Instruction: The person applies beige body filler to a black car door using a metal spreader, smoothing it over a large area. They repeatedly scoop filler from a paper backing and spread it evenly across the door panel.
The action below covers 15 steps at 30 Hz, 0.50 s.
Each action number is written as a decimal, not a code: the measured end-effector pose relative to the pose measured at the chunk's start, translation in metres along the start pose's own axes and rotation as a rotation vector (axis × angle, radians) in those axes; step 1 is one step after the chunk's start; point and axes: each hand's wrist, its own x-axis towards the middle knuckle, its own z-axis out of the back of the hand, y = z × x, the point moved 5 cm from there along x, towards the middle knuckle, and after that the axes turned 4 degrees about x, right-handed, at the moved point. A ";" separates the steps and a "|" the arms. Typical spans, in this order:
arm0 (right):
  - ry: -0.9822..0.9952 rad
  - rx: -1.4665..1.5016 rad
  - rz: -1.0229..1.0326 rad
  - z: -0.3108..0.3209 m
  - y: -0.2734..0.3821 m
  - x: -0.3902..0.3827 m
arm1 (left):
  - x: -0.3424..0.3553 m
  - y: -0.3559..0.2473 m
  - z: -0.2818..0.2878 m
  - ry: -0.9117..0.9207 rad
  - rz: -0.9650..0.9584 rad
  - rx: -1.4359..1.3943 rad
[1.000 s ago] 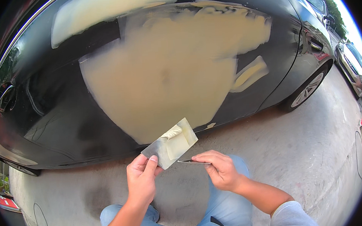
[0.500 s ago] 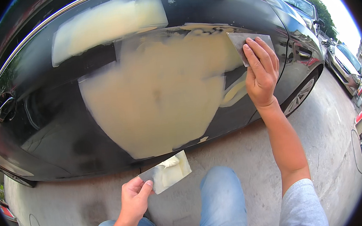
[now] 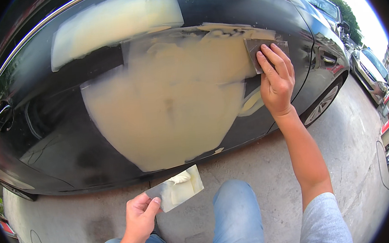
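Observation:
A flat rectangular filler spreader (image 3: 256, 56) is pressed to the car door by my right hand (image 3: 278, 79), its fingers lying over the plate. Beside its left edge spreads a wide beige patch of body filler (image 3: 170, 105) on the black car door (image 3: 65, 123). My left hand (image 3: 140, 214) pinches one end of a thin rectangular plate (image 3: 182, 194) low in front of the car. Creamy filler paste (image 3: 179, 178) lies on that plate in a small heap and a smeared layer. A second, paler filler patch (image 3: 116, 24) runs along the upper door.
A door handle (image 3: 329, 59) and rear wheel (image 3: 322, 105) are at right. Parked cars (image 3: 370, 71) stand beyond. My knee (image 3: 237, 210) is bent over the concrete floor (image 3: 341, 164). A thin cable (image 3: 383, 165) lies at far right.
My right hand and its spreader have shifted slightly left and down, and filler now shows above the spreader's upper edge. My left hand with the plate has moved a little left and down.

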 end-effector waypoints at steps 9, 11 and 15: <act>-0.079 0.063 -0.011 0.013 -0.006 0.022 | 0.004 -0.004 -0.002 -0.006 0.015 0.045; -0.049 0.061 -0.001 0.009 -0.007 0.019 | 0.004 -0.004 -0.002 -0.001 0.005 0.059; 0.031 0.074 -0.002 0.003 -0.001 0.003 | 0.004 -0.003 0.001 -0.017 0.007 0.094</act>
